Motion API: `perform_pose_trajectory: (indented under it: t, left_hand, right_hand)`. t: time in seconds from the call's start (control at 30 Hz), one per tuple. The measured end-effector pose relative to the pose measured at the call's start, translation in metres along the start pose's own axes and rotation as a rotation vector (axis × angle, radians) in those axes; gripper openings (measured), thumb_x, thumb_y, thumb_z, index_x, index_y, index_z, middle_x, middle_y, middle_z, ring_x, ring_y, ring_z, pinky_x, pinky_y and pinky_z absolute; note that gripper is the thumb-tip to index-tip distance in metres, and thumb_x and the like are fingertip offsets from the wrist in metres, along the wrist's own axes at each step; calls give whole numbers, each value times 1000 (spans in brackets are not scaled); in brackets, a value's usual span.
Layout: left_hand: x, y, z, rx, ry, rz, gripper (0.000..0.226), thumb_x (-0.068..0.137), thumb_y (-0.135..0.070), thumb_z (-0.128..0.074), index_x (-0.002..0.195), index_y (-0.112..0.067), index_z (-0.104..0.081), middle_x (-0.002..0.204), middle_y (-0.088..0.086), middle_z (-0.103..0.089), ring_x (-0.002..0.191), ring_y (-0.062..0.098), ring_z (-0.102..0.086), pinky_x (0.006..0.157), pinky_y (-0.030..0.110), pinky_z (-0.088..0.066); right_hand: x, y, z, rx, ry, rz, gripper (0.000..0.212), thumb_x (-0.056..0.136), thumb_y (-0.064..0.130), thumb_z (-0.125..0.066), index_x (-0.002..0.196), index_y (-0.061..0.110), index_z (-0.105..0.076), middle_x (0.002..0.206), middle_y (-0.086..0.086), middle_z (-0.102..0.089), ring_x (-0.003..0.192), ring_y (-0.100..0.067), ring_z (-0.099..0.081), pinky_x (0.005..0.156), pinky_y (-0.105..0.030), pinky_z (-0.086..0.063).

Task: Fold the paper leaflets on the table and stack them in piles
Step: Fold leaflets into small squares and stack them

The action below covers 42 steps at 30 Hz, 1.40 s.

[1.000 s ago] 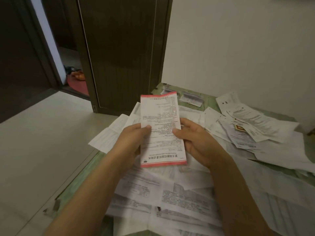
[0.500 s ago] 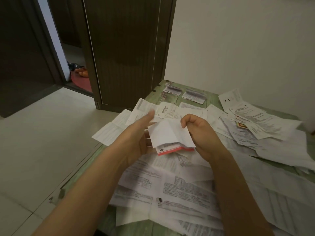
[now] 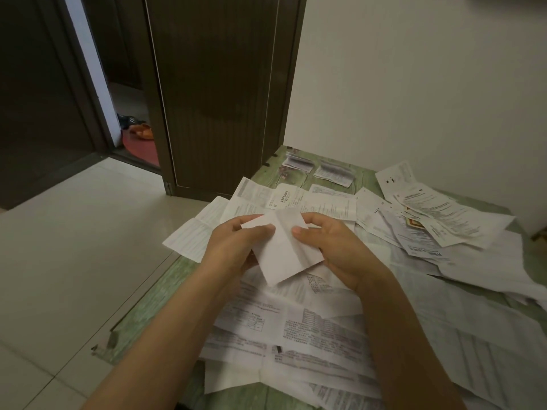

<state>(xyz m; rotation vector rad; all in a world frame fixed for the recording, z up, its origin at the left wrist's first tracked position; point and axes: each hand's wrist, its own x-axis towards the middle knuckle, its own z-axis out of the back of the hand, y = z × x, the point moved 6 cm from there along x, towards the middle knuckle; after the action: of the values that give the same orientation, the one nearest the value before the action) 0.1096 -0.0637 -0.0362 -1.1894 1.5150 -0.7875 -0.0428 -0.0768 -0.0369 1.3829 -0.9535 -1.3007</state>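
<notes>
leaflet point(image 3: 284, 255) white, blank | table point(image 3: 154, 303) green wood-grain | door point(image 3: 219, 93) dark brown

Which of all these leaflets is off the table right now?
The folded white leaflet, held by the left hand and right hand; the rest lie on the table.

A person's left hand point(image 3: 236, 244) and right hand point(image 3: 331, 247) pinch a white folded leaflet point(image 3: 284, 253) above a green desk point(image 3: 154, 306) strewn with unfolded leaflets point(image 3: 310, 329). Two small folded piles point(image 3: 297, 164) lie side by side at 12 o'clock, with a dark door point(image 3: 219, 99) beyond.
</notes>
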Motion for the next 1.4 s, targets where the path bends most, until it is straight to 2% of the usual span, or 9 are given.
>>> perform_pose_trajectory:
  t: [0.17,0.33,0.47,0.6,0.7,0.8,0.97,1.2,1.4]
  left_hand:
    - [-2,-5,5,-61,-15,-61,7,86,-5,-62,88,-11,-60,94,6,-66,88,21,-66,72,30,-56]
    - [-1,-7,4,-102,37,-93,9,85,-12,-63,95,-12,-62,96,6,-68,89,19,-67,72,28,-55]
    - [0,-7,3,-125,-5,-121,18,84,-21,-65,100,-13,-61,98,3,-67,88,16,-64,69,25,-51]
    - [5,-15,5,177,-95,-294,30,83,-33,-66,110,-23,-57,101,-4,-58,89,6,-54,68,19,-42]
    - [2,-14,-4,197,36,-233,7,88,-29,-61,93,-25,-63,91,-10,-64,81,4,-60,64,15,-48]
    - [0,-15,-8,246,38,-292,15,91,-21,-58,78,-29,-61,81,-13,-64,76,4,-61,62,14,-50]
    - [1,-14,-11,195,7,-260,16,91,-17,-59,78,-26,-61,79,-13,-63,73,3,-61,55,11,-50]
    - [6,-19,0,-10,-129,-124,21,94,-17,-55,73,-21,-56,82,-3,-58,78,10,-55,75,28,-52]
    - [11,-20,-3,-99,-163,-104,22,94,-19,-54,73,-24,-54,81,-5,-55,76,10,-54,78,31,-52]
  right_hand:
    - [-5,21,5,-5,-252,238,28,86,16,-64,113,20,-61,108,5,-64,101,-12,-59,85,-23,-49]
    - [-13,22,-22,-63,105,167,41,73,30,-68,113,23,-61,106,5,-67,93,-12,-66,77,-26,-56]
    - [-10,16,-27,-68,65,132,24,85,7,-64,109,10,-61,91,-8,-71,79,-19,-70,66,-25,-56]
    - [-11,17,-19,-61,80,118,16,87,3,-60,102,7,-62,71,-8,-70,63,-21,-68,55,-25,-53]
    - [-12,16,-22,-123,112,100,10,89,6,-58,97,10,-62,70,-8,-69,61,-21,-67,56,-28,-54]
    - [-10,14,-22,-152,52,94,11,93,17,-56,98,10,-62,77,-14,-71,68,-29,-69,63,-37,-52]
    - [-7,13,-17,-120,-31,99,8,91,12,-58,85,12,-64,74,-10,-70,61,-24,-67,57,-34,-49]
    - [-10,18,8,-54,-162,119,14,89,0,-54,78,2,-62,60,-7,-60,45,-11,-55,43,-19,-45]
    - [-11,13,3,-6,-156,80,15,92,16,-56,95,4,-64,74,-4,-67,55,-14,-59,49,-22,-46]
